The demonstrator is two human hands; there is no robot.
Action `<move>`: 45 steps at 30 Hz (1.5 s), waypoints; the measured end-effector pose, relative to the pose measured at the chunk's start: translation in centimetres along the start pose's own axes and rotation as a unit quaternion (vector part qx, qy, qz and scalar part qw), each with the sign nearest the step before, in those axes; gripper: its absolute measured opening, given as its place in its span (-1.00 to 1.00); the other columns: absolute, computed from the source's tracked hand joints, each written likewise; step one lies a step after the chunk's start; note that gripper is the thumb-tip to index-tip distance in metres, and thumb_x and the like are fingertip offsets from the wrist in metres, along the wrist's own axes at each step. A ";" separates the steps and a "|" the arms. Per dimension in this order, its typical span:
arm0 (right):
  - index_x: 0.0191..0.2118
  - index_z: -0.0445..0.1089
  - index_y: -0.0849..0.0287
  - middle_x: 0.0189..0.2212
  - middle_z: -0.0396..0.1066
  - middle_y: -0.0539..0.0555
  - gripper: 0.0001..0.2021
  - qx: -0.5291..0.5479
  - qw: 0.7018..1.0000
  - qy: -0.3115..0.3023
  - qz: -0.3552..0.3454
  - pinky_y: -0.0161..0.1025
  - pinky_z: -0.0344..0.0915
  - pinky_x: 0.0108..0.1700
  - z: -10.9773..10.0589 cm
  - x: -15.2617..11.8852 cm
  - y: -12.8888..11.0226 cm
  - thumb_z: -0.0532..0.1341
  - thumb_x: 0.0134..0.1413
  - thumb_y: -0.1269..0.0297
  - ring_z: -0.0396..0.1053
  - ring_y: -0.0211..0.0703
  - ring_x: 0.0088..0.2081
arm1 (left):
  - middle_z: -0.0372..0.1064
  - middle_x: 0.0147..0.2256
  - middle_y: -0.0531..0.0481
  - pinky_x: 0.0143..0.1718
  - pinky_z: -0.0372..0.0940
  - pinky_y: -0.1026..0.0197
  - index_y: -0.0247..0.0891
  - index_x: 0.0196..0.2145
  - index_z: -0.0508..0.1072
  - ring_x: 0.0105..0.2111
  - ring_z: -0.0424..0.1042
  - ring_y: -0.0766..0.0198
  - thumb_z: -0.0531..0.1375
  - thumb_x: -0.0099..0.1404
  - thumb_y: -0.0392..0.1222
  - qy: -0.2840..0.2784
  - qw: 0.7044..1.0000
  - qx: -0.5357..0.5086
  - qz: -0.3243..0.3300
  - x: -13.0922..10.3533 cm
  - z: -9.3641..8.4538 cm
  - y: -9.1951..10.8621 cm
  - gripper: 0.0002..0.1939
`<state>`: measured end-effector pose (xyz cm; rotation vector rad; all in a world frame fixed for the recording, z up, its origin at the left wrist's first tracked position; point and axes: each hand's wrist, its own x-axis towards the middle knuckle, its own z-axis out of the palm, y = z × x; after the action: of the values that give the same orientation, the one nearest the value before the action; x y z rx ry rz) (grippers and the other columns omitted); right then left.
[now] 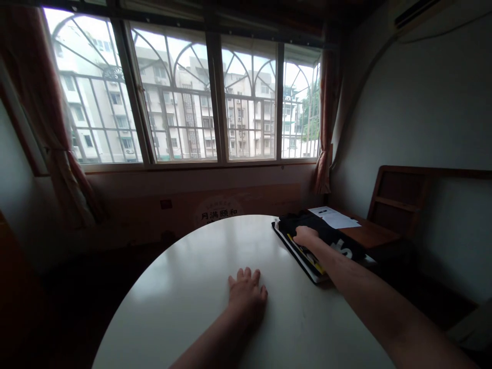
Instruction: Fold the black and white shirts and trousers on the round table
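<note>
My left hand lies palm down on the white round table, fingers spread and holding nothing. Over at the table's right edge, my right hand is on a black folded cloth that bears white lettering. Its fingers look curled and pressed together at the cloth's left side, though the fingertips are partly hidden. Under the cloth lies a flat stack with black and white edges and a yellow strip; I cannot make out what its layers are.
Behind the round table's right side stands a brown wooden surface with white paper and a small dark object on it. A wooden frame rises by the right wall. Barred windows and tied curtains are ahead, above a printed box.
</note>
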<state>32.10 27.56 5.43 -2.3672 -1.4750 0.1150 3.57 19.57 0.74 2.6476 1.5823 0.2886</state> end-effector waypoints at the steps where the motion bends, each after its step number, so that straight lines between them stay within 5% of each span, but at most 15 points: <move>1: -0.18 0.59 0.26 -0.08 0.55 0.40 -0.77 0.014 1.000 0.001 0.012 0.02 0.38 -0.01 0.1 0.2 0.2 0.33 -0.02 0.43 0.50 0.31 0.02 | 0.36 0.19 -0.36 0.16 0.13 -0.37 -0.26 0.22 0.41 0.22 0.27 -0.26 0.04 0.32 -0.04 0.002 1.000 0.004 0.006 0.1 -0.1 0.0 -0.43; 8: -0.35 0.56 0.23 -0.26 0.59 0.22 -0.84 0.198 0.978 0.059 0.030 -0.08 0.37 -0.03 -0.6 0.5 1.8 0.25 -0.08 0.43 0.52 0.17 -0.06 | 0.34 0.23 -0.25 0.27 0.02 -0.32 -0.17 0.16 0.46 0.27 0.22 -0.17 0.07 0.32 -0.02 0.033 0.999 -0.036 -0.014 0.0 0.4 -0.7 -0.50; 12: -0.15 0.49 0.20 -0.27 0.57 0.14 -0.70 0.338 0.931 0.136 0.013 -0.23 0.42 -0.14 -3.5 -0.9 2.0 0.07 0.14 0.23 0.53 -0.01 -0.14 | 0.35 0.23 -0.23 0.33 0.01 -0.23 -0.21 0.15 0.47 0.28 0.23 -0.09 0.07 0.37 -0.07 0.029 0.998 -0.061 -0.017 0.4 0.5 -1.4 -0.54; 14: -0.06 0.43 0.16 -0.27 0.56 0.11 -0.66 0.444 0.883 0.152 -0.011 -0.23 0.45 -0.21 -5.4 -2.9 1.3 0.04 0.18 0.15 0.53 -0.04 -0.20 | 0.29 0.28 -0.23 0.37 -0.04 -0.20 -0.23 0.20 0.44 0.33 0.19 -0.07 0.06 0.39 -0.09 0.047 0.996 -0.073 -0.022 0.8 0.3 -1.9 -0.52; 17: -0.08 0.42 0.09 -0.27 0.56 0.05 -0.71 0.656 0.742 0.074 -0.115 -0.18 0.47 -0.24 -8.6 -7.3 -0.6 0.24 0.09 0.12 0.53 -0.02 -0.21 | 0.21 0.34 -0.23 0.41 -0.12 -0.18 -0.28 0.25 0.38 0.39 0.08 -0.04 -0.02 0.45 -0.14 0.092 0.991 -0.091 -0.015 1.3 0.0 -2.8 -0.51; 21: -0.11 0.46 0.02 -0.19 0.56 0.05 -0.72 0.718 0.662 -0.058 -0.206 -0.14 0.49 -0.26 -12.2 -12.5 -3.7 0.36 0.06 0.08 0.54 0.01 -0.16 | 0.05 0.41 -0.28 0.43 -0.16 -0.18 -0.36 0.38 0.17 0.44 -0.06 -0.01 -0.08 0.50 -0.08 0.160 0.973 -0.166 0.012 1.3 -0.8 -4.0 -0.42; 26: -0.12 0.49 0.03 -0.21 0.58 0.07 -0.74 0.746 0.621 -0.104 -0.218 -0.05 0.50 -0.22 -14.6 -13.3 -6.9 0.29 0.17 0.01 0.56 0.04 -0.12 | 0.09 0.39 -0.29 0.36 0.04 -0.20 -0.23 0.38 0.13 0.39 0.06 -0.15 0.18 0.33 0.18 0.232 0.893 -0.379 0.078 0.6 -3.2 -5.0 -0.20; 30: -0.12 0.50 0.02 -0.31 0.57 0.05 -0.69 0.760 0.593 -0.097 -0.248 -0.01 0.50 -0.10 -15.0 -10.5 -9.4 0.25 0.19 -0.07 0.54 0.05 -0.09 | 0.52 0.01 -0.28 0.07 0.37 -0.14 -0.30 0.02 0.51 0.05 0.46 -0.21 0.32 0.18 0.23 0.064 0.783 -0.615 0.063 -0.5 -5.0 -5.2 -0.38; 33: -0.06 0.49 0.06 -0.29 0.56 0.07 -0.62 0.721 0.634 -0.100 -0.260 -0.03 0.49 -0.05 -13.8 -7.6 -11.4 0.24 0.18 -0.09 0.52 0.06 -0.10 | 0.58 -0.20 -0.19 -0.10 0.44 -0.03 -0.29 -0.12 0.56 -0.15 0.55 -0.10 0.44 0.03 0.15 -0.060 0.673 -0.737 0.001 -1.4 -6.1 -5.1 -0.44; 35: 0.01 0.46 0.16 -0.19 0.55 0.15 -0.60 0.647 0.727 -0.110 -0.199 -0.06 0.48 -0.06 -11.7 -6.1 -12.4 0.15 0.27 -0.03 0.50 0.04 -0.08 | 0.58 -0.21 -0.17 -0.13 0.44 0.05 -0.31 -0.12 0.56 -0.20 0.56 -0.01 0.45 0.03 0.13 -0.087 0.603 -0.792 -0.024 -1.5 -6.7 -5.1 -0.44; 37: 0.12 0.40 0.21 -0.03 0.51 0.25 -0.58 0.551 0.821 -0.127 -0.078 -0.07 0.47 -0.07 -8.6 -5.6 -12.8 -0.01 0.36 0.12 0.48 0.04 0.01 | 0.58 -0.18 -0.19 -0.12 0.44 0.08 -0.33 -0.09 0.55 -0.21 0.57 0.03 0.39 0.11 0.17 -0.078 0.573 -0.815 -0.046 -1.2 -6.9 -5.2 -0.44; 39: 0.31 0.20 0.18 0.19 0.35 0.36 -0.51 0.515 0.847 -0.131 -0.015 0.00 0.46 -0.07 -4.9 -6.3 -12.2 -0.08 0.36 0.24 0.39 0.11 0.17 | 0.58 -0.18 -0.22 -0.15 0.44 0.09 -0.34 -0.08 0.54 -0.23 0.57 0.04 0.32 0.19 0.17 -0.052 0.612 -0.785 -0.081 -0.4 -6.5 -5.4 -0.46; 41: 0.41 0.02 0.08 0.35 0.13 0.35 -0.44 0.510 0.853 -0.112 0.011 -0.01 0.42 0.01 -1.3 -8.0 -11.0 -0.04 0.33 0.24 0.25 0.08 0.30 | 0.59 -0.20 -0.21 -0.16 0.44 0.08 -0.35 -0.07 0.52 -0.23 0.57 0.02 0.31 0.20 0.12 -0.015 0.696 -0.709 -0.117 0.6 -5.3 -5.8 -0.50; 43: 0.35 0.14 0.08 0.34 0.17 0.29 -0.45 0.540 0.835 -0.106 -0.010 -0.09 0.36 0.08 1.4 -10.2 -9.5 0.08 0.27 0.21 0.26 0.01 0.28 | 0.59 -0.21 -0.19 -0.13 0.42 0.08 -0.33 -0.07 0.51 -0.19 0.56 0.00 0.32 0.19 0.13 0.020 0.756 -0.639 -0.140 1.4 -3.8 -5.9 -0.49; 45: 0.19 0.35 0.13 0.19 0.37 0.27 -0.54 0.563 0.810 -0.144 -0.073 -0.13 0.35 0.04 2.9 -12.3 -8.4 0.20 0.19 0.15 0.39 0.01 0.14 | 0.59 -0.22 -0.18 -0.12 0.42 0.08 -0.33 -0.05 0.51 -0.18 0.56 0.00 0.24 0.24 0.24 0.043 0.773 -0.620 -0.127 2.0 -2.4 -5.7 -0.43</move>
<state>18.55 20.73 4.14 -1.2714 -1.1524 1.0315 -0.95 23.87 2.61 1.3765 1.0633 1.0048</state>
